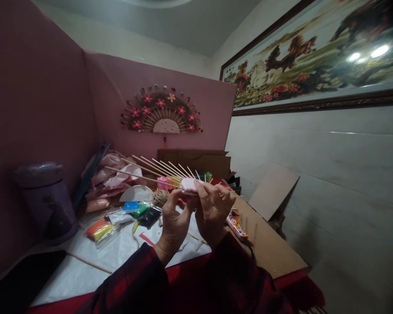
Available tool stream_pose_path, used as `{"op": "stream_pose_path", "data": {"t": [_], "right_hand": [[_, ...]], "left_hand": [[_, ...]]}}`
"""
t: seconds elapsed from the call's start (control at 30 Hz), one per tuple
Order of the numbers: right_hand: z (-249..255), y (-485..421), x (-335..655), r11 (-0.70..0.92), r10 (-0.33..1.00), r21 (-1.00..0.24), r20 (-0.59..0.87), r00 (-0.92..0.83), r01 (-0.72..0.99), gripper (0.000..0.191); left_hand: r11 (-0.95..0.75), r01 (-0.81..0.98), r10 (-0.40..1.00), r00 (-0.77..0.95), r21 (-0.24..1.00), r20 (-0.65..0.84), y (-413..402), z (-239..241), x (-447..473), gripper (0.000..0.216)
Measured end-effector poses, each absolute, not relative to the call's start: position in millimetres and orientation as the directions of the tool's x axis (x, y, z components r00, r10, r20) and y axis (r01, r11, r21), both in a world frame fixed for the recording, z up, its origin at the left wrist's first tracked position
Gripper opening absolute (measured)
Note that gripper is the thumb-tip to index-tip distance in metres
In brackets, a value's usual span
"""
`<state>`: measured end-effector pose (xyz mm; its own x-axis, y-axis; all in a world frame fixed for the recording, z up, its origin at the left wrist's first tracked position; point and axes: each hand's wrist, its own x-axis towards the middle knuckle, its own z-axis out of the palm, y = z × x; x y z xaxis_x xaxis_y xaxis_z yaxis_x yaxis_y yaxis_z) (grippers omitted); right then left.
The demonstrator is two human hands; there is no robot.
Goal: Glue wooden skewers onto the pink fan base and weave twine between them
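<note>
Between both hands is a half-made fan, its pale pink base [190, 185] bristling with thin wooden sticks [144, 165] that spread out to the left and upward. My left hand [175, 220] pinches the base's lower left edge between thumb and fingers. Around the right side of the same base, my right hand [212, 205] is closed, fingers on top. The fan is held in the air above the table. Behind the hands, a ball of twine [160, 198] lies near the sticks. My fingers hide part of the base and the sticks on the right.
Bags of coloured clay [100, 230] lie on the white sheet [75, 279]. A purple canister [47, 200] stands left; a patterned glue gun [237, 226] rests on a brown board [264, 244]. A finished flowered fan [166, 126] hangs on the pink panel [212, 122].
</note>
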<state>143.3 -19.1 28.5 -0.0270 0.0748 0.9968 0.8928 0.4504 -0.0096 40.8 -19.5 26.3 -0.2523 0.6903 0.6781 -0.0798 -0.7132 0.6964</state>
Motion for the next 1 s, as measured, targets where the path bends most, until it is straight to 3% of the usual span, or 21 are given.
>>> {"op": "stream_pose_path", "data": {"t": [0.23, 0.6, 0.9, 1.0], "right_hand": [[36, -21, 144, 0.415, 0.107, 0.058, 0.988, -0.112, 0.908, 0.037], [34, -17, 144, 0.438, 0.140, 0.031, 0.985, -0.103, 0.898, 0.038], [34, -17, 145, 0.401, 0.152, 0.067, 0.979, -0.138, 0.914, 0.038], [34, -17, 146, 0.394, 0.146, 0.071, 0.979, -0.139, 0.917, 0.037]], "left_hand": [[-0.786, 0.093, 0.589, -0.189, 0.612, 0.785, -12, 20, 40, 0.014], [-0.785, 0.184, 0.566, -0.177, 0.592, 0.805, -11, 17, 40, 0.010], [-0.827, 0.318, 0.372, -0.306, 0.463, 0.876, -16, 24, 35, 0.005], [-0.864, 0.308, 0.318, -0.283, 0.399, 0.905, -16, 25, 34, 0.017]]}}
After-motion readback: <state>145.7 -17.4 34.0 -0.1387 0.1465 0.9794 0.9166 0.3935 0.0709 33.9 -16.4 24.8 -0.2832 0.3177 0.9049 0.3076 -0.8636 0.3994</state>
